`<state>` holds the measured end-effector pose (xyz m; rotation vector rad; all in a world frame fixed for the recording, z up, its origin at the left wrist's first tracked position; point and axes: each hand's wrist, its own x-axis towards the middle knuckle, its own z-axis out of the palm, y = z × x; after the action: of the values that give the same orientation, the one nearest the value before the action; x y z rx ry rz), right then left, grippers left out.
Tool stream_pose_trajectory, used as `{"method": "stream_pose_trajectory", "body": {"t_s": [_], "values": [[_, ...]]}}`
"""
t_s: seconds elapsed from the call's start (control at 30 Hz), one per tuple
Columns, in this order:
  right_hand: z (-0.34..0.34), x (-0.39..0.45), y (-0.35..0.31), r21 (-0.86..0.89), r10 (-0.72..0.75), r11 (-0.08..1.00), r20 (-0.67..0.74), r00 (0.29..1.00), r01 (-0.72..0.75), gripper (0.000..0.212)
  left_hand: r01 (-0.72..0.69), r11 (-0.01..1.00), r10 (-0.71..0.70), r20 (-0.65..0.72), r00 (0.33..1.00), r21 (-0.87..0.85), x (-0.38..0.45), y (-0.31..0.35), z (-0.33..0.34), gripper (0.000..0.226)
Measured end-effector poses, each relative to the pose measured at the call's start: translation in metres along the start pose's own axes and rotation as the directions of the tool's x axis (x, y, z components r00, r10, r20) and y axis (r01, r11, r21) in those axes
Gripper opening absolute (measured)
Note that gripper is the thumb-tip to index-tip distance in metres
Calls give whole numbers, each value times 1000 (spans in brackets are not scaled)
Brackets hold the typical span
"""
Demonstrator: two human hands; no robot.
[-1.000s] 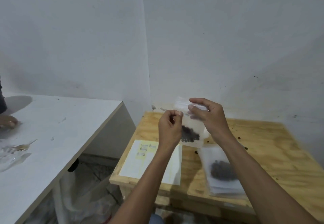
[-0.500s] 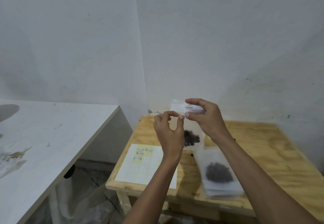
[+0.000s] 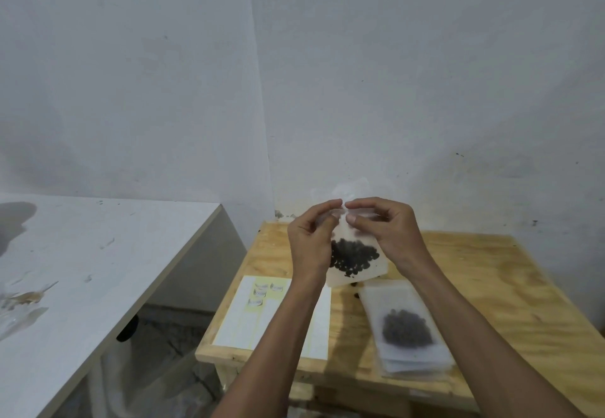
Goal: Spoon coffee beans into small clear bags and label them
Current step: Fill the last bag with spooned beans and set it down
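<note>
Bag [image 3: 355, 259] of coffee beans [image 3: 353, 255] held up above the wooden counter [image 3: 484, 290]. Left hand [image 3: 311, 241] and right hand [image 3: 388, 231] both pinch its top edge, fingertips nearly meeting. Beans sit at the bag's bottom. Label sheet [image 3: 248, 316] lies flat at counter's left; stack of bags [image 3: 409, 329], top one holding beans, lies at right.

Held bag [image 3: 355, 255]: above wooden table [image 3: 491, 286], between both hands; beans inside
Label sheet [image 3: 262, 313]: on table, left
Bag stack [image 3: 406, 326]: right of sheet, near front edge
Side table [image 3: 98, 270]: far left
</note>
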<state>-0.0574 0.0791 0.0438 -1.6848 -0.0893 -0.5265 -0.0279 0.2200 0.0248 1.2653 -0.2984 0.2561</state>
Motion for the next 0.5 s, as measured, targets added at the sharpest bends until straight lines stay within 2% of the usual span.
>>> {"method": "stream_pose_trajectory", "body": {"t_s": [0.17, 0.5], "values": [[5, -3, -3, 3, -6, 1000, -40, 999, 6, 19, 31, 997, -29, 25, 999, -66, -3, -2, 1, 20], [21, -3, 8, 73, 91, 994, -186, 978, -79, 23, 13, 1000, -13, 57, 998, -3, 6, -12, -3, 28]]}}
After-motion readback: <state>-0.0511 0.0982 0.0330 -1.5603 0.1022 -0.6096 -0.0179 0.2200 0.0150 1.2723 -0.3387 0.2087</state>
